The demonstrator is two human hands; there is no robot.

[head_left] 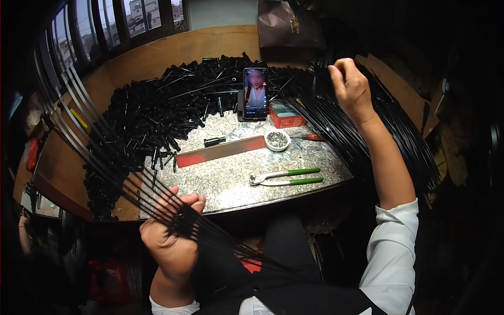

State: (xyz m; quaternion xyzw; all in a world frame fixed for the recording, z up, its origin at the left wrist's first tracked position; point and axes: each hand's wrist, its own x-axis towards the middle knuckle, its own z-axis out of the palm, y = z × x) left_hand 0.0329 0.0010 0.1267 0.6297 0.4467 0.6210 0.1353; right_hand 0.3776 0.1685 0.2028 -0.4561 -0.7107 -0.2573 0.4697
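My left hand [170, 244], low and left of centre, is closed round a fan of long thin black ribs [137, 195]. The ribs meet at a dark hub-like piece [185, 223] by my fingers and spread past it, up to the left and down over my lap. Over the far right of the bench my right hand [353, 93] is raised with its fingers curled. Whatever it may hold is hidden. Behind and below it lies a big heap of long black rods [388, 123].
Black tubular parts [152, 105] are heaped along the back left. On the speckled worktop lie green-handled pincers [294, 177], a red-and-grey bar [223, 151] and a black tube [214, 141]. A white bowl [277, 149] of small metal bits, a red box [287, 121] and a propped phone [255, 92] stand behind.
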